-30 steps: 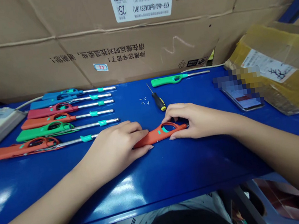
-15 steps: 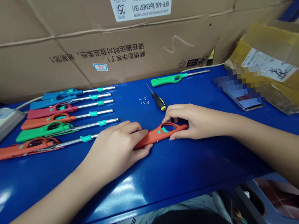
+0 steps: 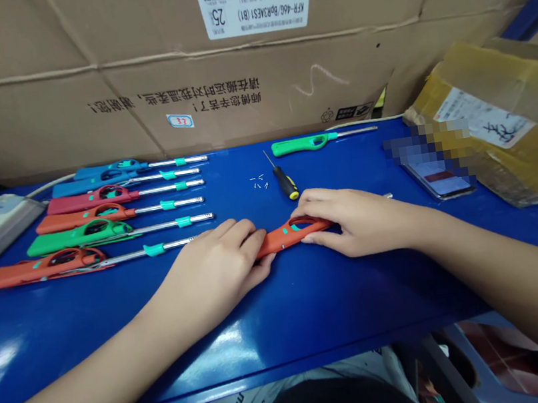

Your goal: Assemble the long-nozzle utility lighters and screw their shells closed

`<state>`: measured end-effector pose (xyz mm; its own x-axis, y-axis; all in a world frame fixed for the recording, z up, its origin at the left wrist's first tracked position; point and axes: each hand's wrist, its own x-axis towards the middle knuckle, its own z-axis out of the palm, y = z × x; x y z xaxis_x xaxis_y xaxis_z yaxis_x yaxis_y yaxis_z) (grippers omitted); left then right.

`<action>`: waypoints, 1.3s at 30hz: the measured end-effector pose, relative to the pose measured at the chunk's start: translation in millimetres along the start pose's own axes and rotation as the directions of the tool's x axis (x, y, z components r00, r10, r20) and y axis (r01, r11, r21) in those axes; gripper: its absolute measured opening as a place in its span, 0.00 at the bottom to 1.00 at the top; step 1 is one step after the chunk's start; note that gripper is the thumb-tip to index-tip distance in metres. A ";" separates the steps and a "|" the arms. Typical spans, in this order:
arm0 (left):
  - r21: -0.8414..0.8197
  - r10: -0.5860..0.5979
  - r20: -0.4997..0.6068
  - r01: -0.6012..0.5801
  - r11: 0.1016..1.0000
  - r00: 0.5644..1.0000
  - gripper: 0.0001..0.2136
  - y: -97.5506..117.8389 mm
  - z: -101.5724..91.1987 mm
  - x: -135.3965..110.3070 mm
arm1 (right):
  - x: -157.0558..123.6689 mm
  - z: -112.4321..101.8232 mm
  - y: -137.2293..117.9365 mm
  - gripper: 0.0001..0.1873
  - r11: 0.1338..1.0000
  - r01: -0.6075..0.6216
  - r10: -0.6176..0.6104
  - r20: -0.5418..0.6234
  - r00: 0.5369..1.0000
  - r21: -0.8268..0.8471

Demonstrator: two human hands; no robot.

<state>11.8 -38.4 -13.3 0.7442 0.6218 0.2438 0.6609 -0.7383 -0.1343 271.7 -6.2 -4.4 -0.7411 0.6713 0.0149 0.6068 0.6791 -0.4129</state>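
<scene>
An orange long-necked gas lighter (image 3: 279, 237) lies between my two hands, low over the blue table. My left hand (image 3: 228, 251) is closed around its handle end. With fingers and thumb, my right hand (image 3: 340, 221) grips the trigger end; a bit of metal tube tip shows beyond that hand. Just behind the lighter rests a black and yellow screwdriver (image 3: 285, 181). Several tiny screws (image 3: 259, 182) are scattered left of it. Farther back lies a green lighter (image 3: 301, 145), its metal tube pointing right.
At left, several lighters lie in a row, among them a red one (image 3: 89, 200) and a green one (image 3: 79, 236). A white power strip (image 3: 4, 221) stands at the far left. A phone (image 3: 439, 172) and a taped yellow box (image 3: 499, 120) are at right. Cardboard (image 3: 154, 77) walls the back.
The orange lighter has turned slightly, its right end a little higher. My right hand has shifted slightly, and the metal tip now shows behind it.
</scene>
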 end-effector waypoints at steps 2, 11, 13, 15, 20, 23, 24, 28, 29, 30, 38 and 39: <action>-0.032 -0.010 0.003 0.010 0.999 1.000 0.13 -3.2 1.0 0.9 | 0.6 0.6 1.9 0.17 1.000 0.013 -0.013 -0.006 1.000 0.005; -0.078 -0.035 0.044 0.039 0.996 0.998 0.13 -11.3 6.2 -0.4 | 0.0 2.5 5.6 0.19 0.997 0.068 -0.069 -0.033 0.997 -0.028; -0.088 -0.039 0.050 0.044 0.995 0.998 0.14 -11.2 6.6 -0.7 | -0.2 2.4 8.2 0.19 0.994 0.086 -0.089 -0.044 0.995 -0.062; -0.100 -0.046 0.059 0.052 0.994 0.997 0.15 -10.5 5.9 -0.6 | 0.0 2.3 9.7 0.17 0.991 0.097 -0.102 -0.045 0.994 -0.094; -0.142 -0.062 0.082 0.074 0.987 0.995 0.15 -8.2 2.4 0.5 | 1.1 1.0 6.4 0.15 0.987 0.100 -0.106 -0.042 0.993 -0.129; -0.168 -0.073 0.092 0.088 0.982 0.993 0.14 -7.0 0.7 0.8 | 1.2 0.7 4.3 0.15 0.982 0.101 -0.109 -0.042 0.993 -0.160; -0.178 -0.078 0.097 0.095 0.980 0.992 0.14 -6.7 0.3 0.8 | 1.2 0.8 3.9 0.15 0.980 0.101 -0.110 -0.043 0.993 -0.168; -0.201 -0.095 0.109 0.116 0.973 0.989 0.13 -5.8 -0.4 0.8 | 1.3 0.1 3.9 0.13 0.980 0.085 -0.096 -0.052 0.994 -0.179; -0.203 -0.101 0.110 0.122 0.972 0.989 0.13 -5.8 -0.6 0.7 | 1.2 -0.7 4.4 0.12 0.981 0.078 -0.089 -0.057 0.994 -0.176; -0.206 -0.107 0.112 0.128 0.970 0.988 0.13 -5.8 -0.9 0.8 | 0.8 -1.9 5.1 0.12 0.982 0.071 -0.083 -0.064 0.994 -0.173; -0.303 -0.162 0.178 0.211 0.929 0.971 0.11 -6.7 -5.3 2.0 | -3.6 -15.9 13.8 0.10 0.976 0.028 -0.045 -0.074 0.996 -0.218; -0.316 -0.166 0.179 0.216 0.924 0.970 0.12 -6.5 -4.9 2.0 | -3.7 -16.5 14.2 0.10 0.970 0.026 -0.045 -0.076 0.996 -0.240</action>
<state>8.5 -33.7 -7.3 0.6292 0.7723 0.0869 0.7411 -0.6299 0.2321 287.8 5.8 4.7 -0.7436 0.6606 0.1030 0.6389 0.7475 -0.1816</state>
